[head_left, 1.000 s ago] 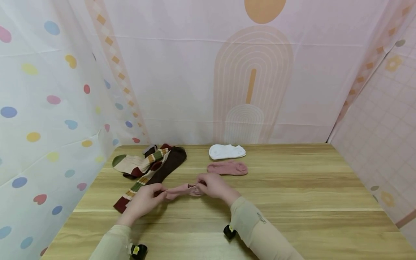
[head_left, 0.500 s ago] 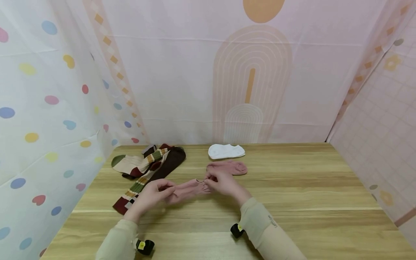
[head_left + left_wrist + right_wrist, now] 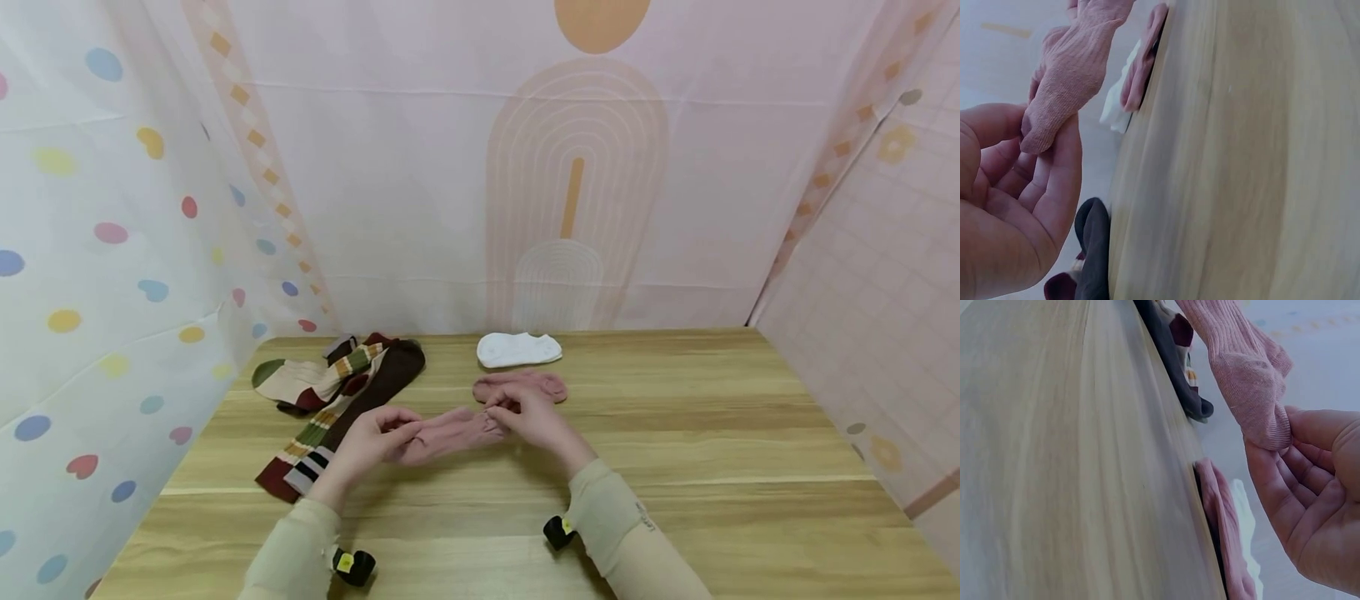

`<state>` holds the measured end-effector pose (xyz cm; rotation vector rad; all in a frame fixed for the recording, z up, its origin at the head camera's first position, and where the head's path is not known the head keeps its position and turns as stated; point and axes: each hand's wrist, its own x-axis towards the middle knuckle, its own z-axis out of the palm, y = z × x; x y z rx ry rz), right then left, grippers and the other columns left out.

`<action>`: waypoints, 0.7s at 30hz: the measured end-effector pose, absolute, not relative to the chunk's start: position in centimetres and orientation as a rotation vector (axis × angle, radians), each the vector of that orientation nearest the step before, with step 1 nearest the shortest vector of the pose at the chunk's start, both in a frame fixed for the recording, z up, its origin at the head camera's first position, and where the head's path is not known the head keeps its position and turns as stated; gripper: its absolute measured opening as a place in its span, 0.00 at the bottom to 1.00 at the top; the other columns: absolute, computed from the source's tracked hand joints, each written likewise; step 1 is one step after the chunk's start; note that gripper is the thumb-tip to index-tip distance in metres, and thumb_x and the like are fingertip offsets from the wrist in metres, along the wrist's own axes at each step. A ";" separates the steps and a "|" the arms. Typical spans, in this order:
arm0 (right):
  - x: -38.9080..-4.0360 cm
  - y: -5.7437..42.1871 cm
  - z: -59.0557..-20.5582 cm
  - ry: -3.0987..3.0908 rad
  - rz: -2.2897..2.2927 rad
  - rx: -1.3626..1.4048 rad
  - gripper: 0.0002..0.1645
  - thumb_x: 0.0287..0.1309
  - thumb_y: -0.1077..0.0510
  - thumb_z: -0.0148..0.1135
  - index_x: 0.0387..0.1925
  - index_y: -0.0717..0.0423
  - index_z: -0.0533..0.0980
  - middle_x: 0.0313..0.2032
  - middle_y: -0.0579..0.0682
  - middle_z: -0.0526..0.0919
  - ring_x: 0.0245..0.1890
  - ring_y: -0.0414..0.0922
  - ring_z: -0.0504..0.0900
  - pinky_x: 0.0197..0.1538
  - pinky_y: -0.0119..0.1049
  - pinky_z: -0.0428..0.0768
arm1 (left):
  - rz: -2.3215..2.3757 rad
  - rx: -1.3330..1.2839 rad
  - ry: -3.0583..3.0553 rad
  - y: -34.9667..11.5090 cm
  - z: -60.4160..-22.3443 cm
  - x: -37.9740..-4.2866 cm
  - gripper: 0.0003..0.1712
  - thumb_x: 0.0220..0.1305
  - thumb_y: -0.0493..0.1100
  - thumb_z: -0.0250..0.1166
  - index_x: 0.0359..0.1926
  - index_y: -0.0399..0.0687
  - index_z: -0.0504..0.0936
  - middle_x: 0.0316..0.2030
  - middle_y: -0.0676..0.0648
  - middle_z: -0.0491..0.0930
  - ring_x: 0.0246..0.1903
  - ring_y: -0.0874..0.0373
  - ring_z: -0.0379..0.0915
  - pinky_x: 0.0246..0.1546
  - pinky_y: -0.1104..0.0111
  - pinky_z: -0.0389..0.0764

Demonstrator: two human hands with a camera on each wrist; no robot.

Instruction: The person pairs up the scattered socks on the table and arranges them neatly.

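A pink ribbed ankle sock [image 3: 450, 435] is stretched between both hands, held above the table. My left hand [image 3: 375, 442] pinches one end between thumb and fingers; the left wrist view shows that sock end [image 3: 1066, 81] in the grip. The opposite end is pinched by my right hand [image 3: 536, 417], and in the right wrist view the sock [image 3: 1250, 387] hangs taut from thumb and forefinger. Behind the right hand lies a second pink sock [image 3: 555, 387], flat on the table and partly hidden by the fingers.
White ankle socks [image 3: 519, 350] lie at the table's back edge. On the left is a heap of long socks: striped cream and maroon [image 3: 318, 429], dark brown [image 3: 393, 375], and a grey-black striped cuff [image 3: 309, 471]. The wooden table [image 3: 712, 450] meets a curtain [image 3: 405, 208] behind.
Both hands have moved right and slightly toward each other's level with the sock between them. The sock, bunched and narrow before, is now spread wider and flatter.
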<state>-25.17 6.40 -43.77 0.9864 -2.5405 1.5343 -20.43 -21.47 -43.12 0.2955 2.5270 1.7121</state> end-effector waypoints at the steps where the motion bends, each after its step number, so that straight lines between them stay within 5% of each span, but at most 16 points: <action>1: -25.2 6.6 -43.8 -2.546 1.536 0.973 0.03 0.63 0.66 0.64 0.34 0.65 0.79 0.31 0.47 0.81 0.32 0.34 0.74 0.38 0.29 0.76 | 1.714 0.279 2.528 -21.2 -43.1 -20.5 0.12 0.66 0.42 0.67 0.43 0.36 0.85 0.32 0.46 0.83 0.30 0.59 0.76 0.31 0.69 0.78; 9: -25.6 7.9 -43.9 -2.502 1.524 0.907 0.01 0.60 0.68 0.65 0.33 0.64 0.80 0.36 0.54 0.83 0.33 0.41 0.78 0.36 0.29 0.77 | 1.714 0.255 2.588 -19.3 -43.5 -21.6 0.10 0.66 0.40 0.67 0.41 0.35 0.86 0.29 0.48 0.83 0.27 0.61 0.75 0.28 0.71 0.77; 21: -25.8 10.1 -43.9 -2.587 1.523 0.615 0.04 0.61 0.64 0.67 0.35 0.62 0.81 0.30 0.47 0.81 0.29 0.37 0.76 0.34 0.30 0.74 | 1.811 0.171 2.495 -16.3 -43.5 -23.5 0.09 0.66 0.37 0.66 0.42 0.33 0.85 0.28 0.50 0.81 0.26 0.61 0.73 0.26 0.71 0.75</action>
